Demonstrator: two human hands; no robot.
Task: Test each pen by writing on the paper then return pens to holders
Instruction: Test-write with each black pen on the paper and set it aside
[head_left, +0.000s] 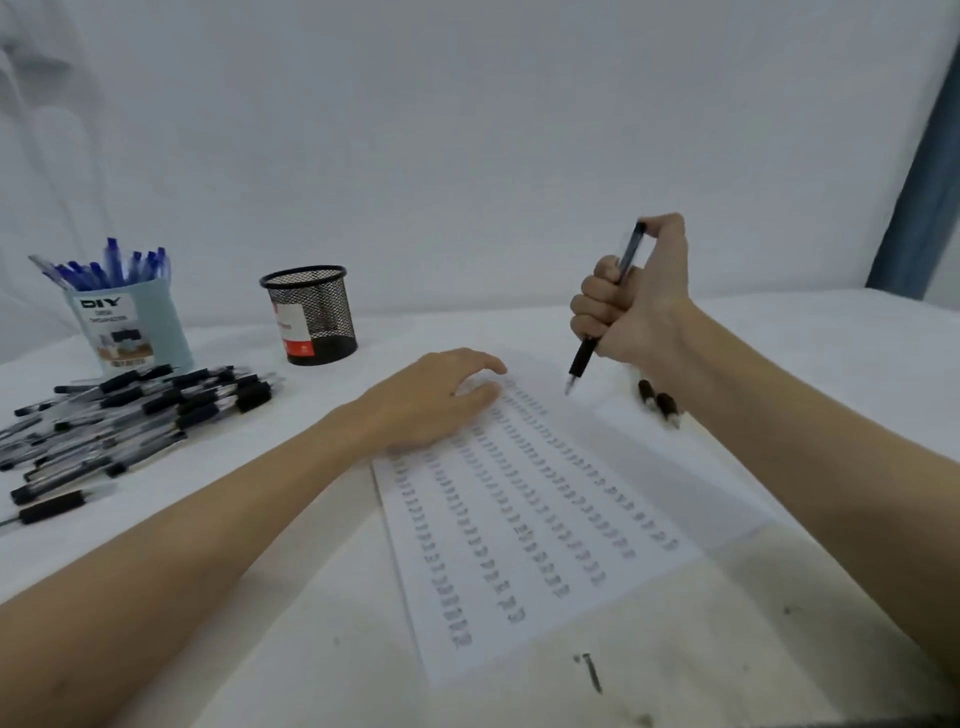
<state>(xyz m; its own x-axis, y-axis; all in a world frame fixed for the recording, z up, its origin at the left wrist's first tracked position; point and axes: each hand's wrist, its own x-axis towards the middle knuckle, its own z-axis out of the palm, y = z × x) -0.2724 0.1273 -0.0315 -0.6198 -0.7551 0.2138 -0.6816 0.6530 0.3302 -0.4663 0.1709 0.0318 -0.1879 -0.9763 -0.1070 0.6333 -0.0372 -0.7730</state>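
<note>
Pen (605, 306) clenched in right grip (631, 296); left grip (441, 400) flat on paper (571, 519), white table (779, 623).

A white table (779, 649) carries dark smudges near the viewer. Behind it stand a pale wall (467, 130) and a blue curtain (924, 182).

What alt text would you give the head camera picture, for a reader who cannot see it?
The right hand grips a black pen in its fist, tip just above a paper full of marks, while the left hand presses on the paper. Left: loose black pens, two holders.
</note>
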